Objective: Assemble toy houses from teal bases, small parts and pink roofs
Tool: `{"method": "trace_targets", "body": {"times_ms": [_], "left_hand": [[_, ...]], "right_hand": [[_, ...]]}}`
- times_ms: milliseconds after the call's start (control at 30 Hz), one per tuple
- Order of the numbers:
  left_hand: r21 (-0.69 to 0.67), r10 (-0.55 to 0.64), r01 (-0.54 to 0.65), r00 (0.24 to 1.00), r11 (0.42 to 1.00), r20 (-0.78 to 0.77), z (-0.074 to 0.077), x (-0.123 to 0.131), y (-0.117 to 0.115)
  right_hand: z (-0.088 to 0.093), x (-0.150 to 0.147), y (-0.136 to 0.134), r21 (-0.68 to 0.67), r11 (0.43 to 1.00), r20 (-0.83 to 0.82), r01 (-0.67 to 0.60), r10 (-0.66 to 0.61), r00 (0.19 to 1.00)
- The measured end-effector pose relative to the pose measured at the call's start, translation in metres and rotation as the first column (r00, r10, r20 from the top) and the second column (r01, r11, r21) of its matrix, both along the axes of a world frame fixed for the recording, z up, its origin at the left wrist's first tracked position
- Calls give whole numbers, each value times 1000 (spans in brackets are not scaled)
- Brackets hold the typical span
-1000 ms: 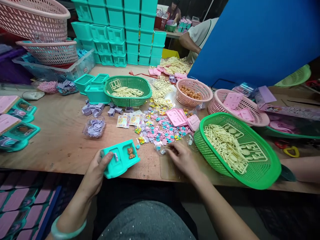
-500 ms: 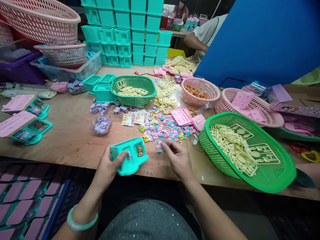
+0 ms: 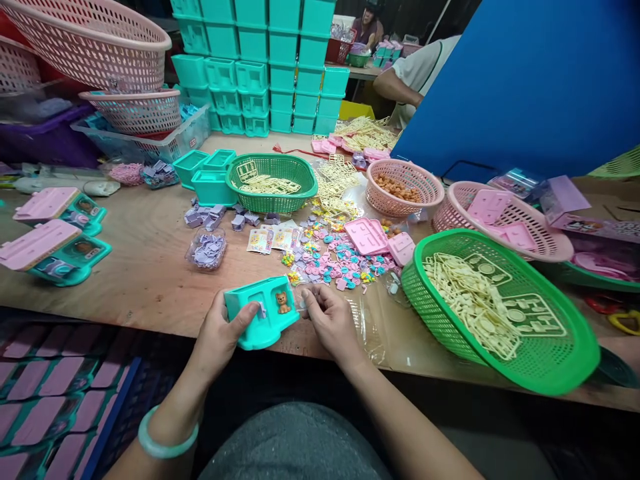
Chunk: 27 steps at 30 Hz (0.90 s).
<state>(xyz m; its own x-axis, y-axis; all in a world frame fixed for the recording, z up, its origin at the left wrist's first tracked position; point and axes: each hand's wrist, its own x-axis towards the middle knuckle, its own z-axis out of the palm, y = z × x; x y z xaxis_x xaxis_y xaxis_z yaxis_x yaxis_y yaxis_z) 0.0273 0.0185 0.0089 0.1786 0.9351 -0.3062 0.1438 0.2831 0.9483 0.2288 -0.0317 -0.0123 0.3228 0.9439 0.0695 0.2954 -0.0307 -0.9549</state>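
At the near edge of the wooden table (image 3: 140, 267), the left hand (image 3: 217, 337) grips a teal toy house tray (image 3: 261, 320), thumb on top and fingers wrapped under its left end. A small brown bear figure (image 3: 283, 303) sits in the tray's right compartment. The right hand (image 3: 331, 323) is just beside the tray's right end, fingertips pinched together close to it; whether they hold a small piece cannot be told. Just beyond the tray lies a scatter of small pink, blue and yellow plastic pieces (image 3: 340, 263), with sticker sheets (image 3: 274, 238) to their left and a clear tub of lilac parts (image 3: 207, 249) further left. To the right of the tray, a large green basket (image 3: 545, 360) holds cream plastic sprues. Farther back from the tray stand a smaller green basket (image 3: 271, 183) and a pink basket (image 3: 404, 188) of brown figures. Behind them rises a stack of teal trays (image 3: 265, 67), and another person's arm (image 3: 397, 87) shows beyond.
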Motion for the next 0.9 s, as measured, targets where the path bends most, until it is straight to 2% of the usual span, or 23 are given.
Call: {"method": "trace_targets", "body": {"times_ms": [167,400,467,533,600,700,733,800,867,900], "left_hand": [[2,-27,27,999,1000,-44,-1,-2,-1],[39,-31,35,996,999,-86,-6,-4,-3],[42,-10,12,999,999,-50,-7,-5,-3],[16,11,-11,1000,1000,20,-8,-7,-3],[-23,19,-17,995,1000,95,-11,-12,-1],[-44,-19,27,985,999,174,-14,-19,2],[-41,-45,54,981,998,188,-15,-21,3],[-31,-98,106,973,994,208,-16,-24,5],[-16,-132,138,969,990,208,-17,-26,5],[-8,-138,142,970,990,201,-18,-27,5]], "right_hand": [[6,-2,1,15,1000,210,20,-22,978],[1,-11,1,57,997,422,50,-70,904],[3,-16,-3,84,996,492,0,-41,870],[10,-18,-6,102,987,516,-124,54,855],[16,-16,-5,121,966,429,-228,156,890],[19,-11,7,67,965,35,-253,251,967],[17,-10,13,8,958,-120,-285,284,951],[13,-9,25,-99,908,-358,-407,349,866],[11,-9,34,-150,857,-471,-493,377,798],[10,-9,36,-161,850,-496,-501,370,786]]}}
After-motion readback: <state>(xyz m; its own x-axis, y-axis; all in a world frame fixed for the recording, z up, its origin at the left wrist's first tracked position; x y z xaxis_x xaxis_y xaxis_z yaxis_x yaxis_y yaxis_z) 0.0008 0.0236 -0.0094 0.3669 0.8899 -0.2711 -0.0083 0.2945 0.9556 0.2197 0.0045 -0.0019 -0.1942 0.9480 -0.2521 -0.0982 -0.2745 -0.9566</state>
